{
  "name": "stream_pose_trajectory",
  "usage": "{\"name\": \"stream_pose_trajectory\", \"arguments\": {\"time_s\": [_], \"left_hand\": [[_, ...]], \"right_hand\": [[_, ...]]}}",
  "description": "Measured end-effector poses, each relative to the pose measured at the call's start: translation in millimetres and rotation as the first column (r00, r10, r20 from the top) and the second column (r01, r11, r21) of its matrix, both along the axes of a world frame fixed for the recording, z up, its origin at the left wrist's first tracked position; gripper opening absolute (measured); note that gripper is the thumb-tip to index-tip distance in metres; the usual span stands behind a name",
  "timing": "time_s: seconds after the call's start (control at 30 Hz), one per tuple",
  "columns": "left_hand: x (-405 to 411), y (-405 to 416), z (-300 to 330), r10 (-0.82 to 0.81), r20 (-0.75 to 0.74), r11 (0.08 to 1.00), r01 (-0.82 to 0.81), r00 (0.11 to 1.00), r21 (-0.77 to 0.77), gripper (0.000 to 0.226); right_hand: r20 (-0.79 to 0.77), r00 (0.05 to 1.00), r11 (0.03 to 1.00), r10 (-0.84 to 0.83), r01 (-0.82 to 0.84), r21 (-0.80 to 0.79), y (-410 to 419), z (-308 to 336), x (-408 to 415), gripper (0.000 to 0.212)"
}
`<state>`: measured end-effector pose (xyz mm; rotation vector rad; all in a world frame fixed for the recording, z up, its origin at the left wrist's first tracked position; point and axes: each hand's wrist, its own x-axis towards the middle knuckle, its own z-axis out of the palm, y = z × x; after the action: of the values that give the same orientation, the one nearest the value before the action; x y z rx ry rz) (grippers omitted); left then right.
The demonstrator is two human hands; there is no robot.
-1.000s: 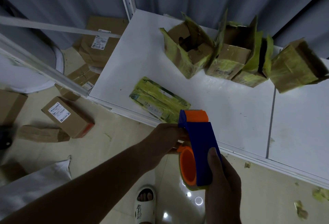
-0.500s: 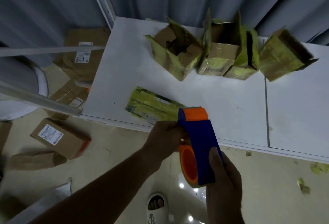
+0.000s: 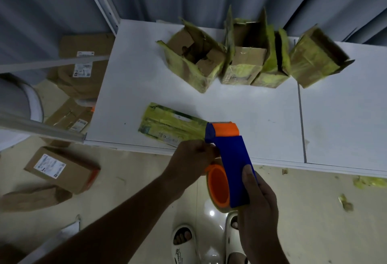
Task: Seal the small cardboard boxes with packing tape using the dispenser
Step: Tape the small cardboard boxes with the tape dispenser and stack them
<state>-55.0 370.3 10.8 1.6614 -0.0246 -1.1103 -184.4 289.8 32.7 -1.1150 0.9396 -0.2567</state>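
My right hand (image 3: pixel 258 207) grips the blue and orange tape dispenser (image 3: pixel 229 163) in front of the white table's near edge, its toothed orange head pointing at the table. My left hand (image 3: pixel 191 160) has its fingers curled against the dispenser's left side, near the tape roll; what they pinch is hidden. A flattened, yellow-taped cardboard box (image 3: pixel 170 126) lies on the table (image 3: pixel 261 117) just beyond the dispenser head. Several small open boxes wrapped in yellow tape stand in a row at the back, among them one at the left (image 3: pixel 193 62) and one at the far right (image 3: pixel 316 64).
Brown cardboard boxes with white labels (image 3: pixel 62 168) lie on the floor at the left, more (image 3: pixel 83 68) beside the table. A metal rail (image 3: pixel 41 128) crosses at the left. Grey curtains hang behind the table. Scraps of yellow tape (image 3: pixel 345 201) litter the floor at the right. My sandalled feet (image 3: pixel 184 240) are below.
The view has shifted, so the table and boxes sit more to the right and lower in frame. Both hands keep their hold on the dispenser, with little relative movement.
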Motion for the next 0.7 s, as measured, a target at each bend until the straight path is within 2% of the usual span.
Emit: {"name": "stream_pose_trajectory", "arguments": {"time_s": [0.2,0.3,0.47,0.7], "left_hand": [[-4,-6,-5,0.078,0.041,0.997,-0.077,0.996,-0.013,0.015],[-4,-11,-5,0.077,0.005,0.997,-0.077,0.997,0.009,0.014],[0,-25,-4,0.033,-0.024,0.998,-0.032,0.999,0.056,0.012],[-3,-37,-8,0.100,-0.043,0.992,-0.097,0.994,0.084,0.013]], "right_hand": [[0.021,0.999,0.999,0.026,-0.025,-0.040,-8,-1,-2,0.025],[0.026,1.000,0.998,0.011,-0.010,-0.056,-12,-3,-6,0.024],[0.018,1.000,1.000,-0.023,0.023,-0.012,-25,-5,-10,0.026],[-0.023,1.000,0.999,-0.006,0.007,0.042,-43,-8,-5,0.032]]}}
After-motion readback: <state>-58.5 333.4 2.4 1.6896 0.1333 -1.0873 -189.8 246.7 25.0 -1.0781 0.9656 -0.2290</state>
